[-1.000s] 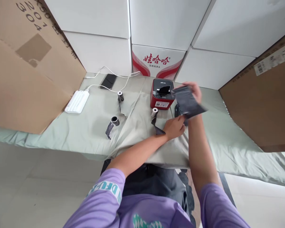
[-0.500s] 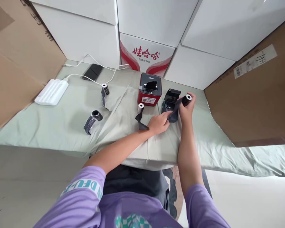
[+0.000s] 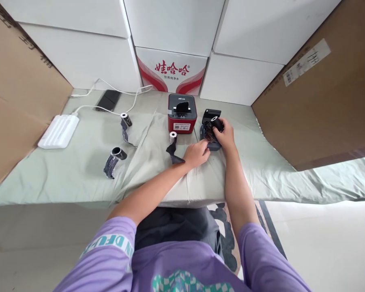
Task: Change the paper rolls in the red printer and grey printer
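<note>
My right hand (image 3: 226, 136) is closed around a black paper roll (image 3: 217, 123) with a white core, tilted over a small dark portable printer (image 3: 213, 146) whose lid (image 3: 212, 115) stands up. From the roll a dark strip (image 3: 210, 133) runs down into the printer's bay. At the printer's front left, my left hand (image 3: 196, 154) has its fingers pinched at the strip's end, partly hidden. A second roll with a curling dark strip (image 3: 171, 148) stands just beyond my left wrist. Behind it sits a red and black desktop printer (image 3: 182, 117) with black paper in its slot.
Two more black rolls, one farther back (image 3: 126, 120) and one nearer (image 3: 119, 153), lie to the left with strips unrolled. A white power strip (image 3: 59, 132), cables and a black phone (image 3: 108, 100) are at back left. Cardboard boxes (image 3: 316, 101) flank the cloth-covered table; white boxes (image 3: 170, 24) line the back.
My right hand has lowered the roll leftward over the printer's bay, and the strip has gone from stretched to slack. My left hand stays near the printer's front. The head view has shifted slightly.
</note>
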